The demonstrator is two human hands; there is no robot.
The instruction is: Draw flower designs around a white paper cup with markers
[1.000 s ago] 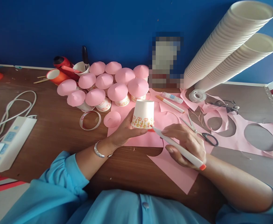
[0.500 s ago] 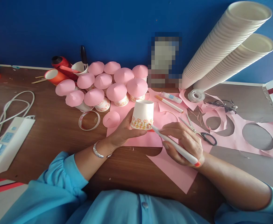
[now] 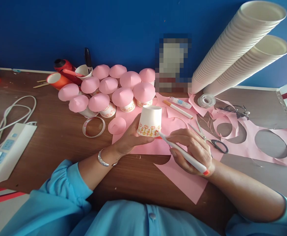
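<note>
My left hand [image 3: 133, 136] is closed around the left side of a white paper cup [image 3: 151, 116], held upside down above pink paper. Red and yellow-brown flower drawings run around the cup's wide lower part. In my right hand [image 3: 193, 149] is a white marker [image 3: 186, 154] with a red-orange end, gripped like a pen. Its tip meets the drawn band at the cup's lower right. Behind the cup stand several decorated cups topped with pink paper cones [image 3: 122, 96]. A separate pink cone [image 3: 117, 126] lies left of my left hand, by a white paper ring [image 3: 93, 127].
Scissors [image 3: 210, 140], a second marker [image 3: 177, 109], a glue bottle [image 3: 180, 102] and clear tape [image 3: 206, 101] lie to the right among pink scraps [image 3: 246, 134]. Two tall cup stacks [image 3: 231, 49] lean at the back right. A power strip [image 3: 10, 152] with cables is at left.
The marker has shifted very slightly at the drawn band, its rear end a little left. My left hand and the cup stay in place.
</note>
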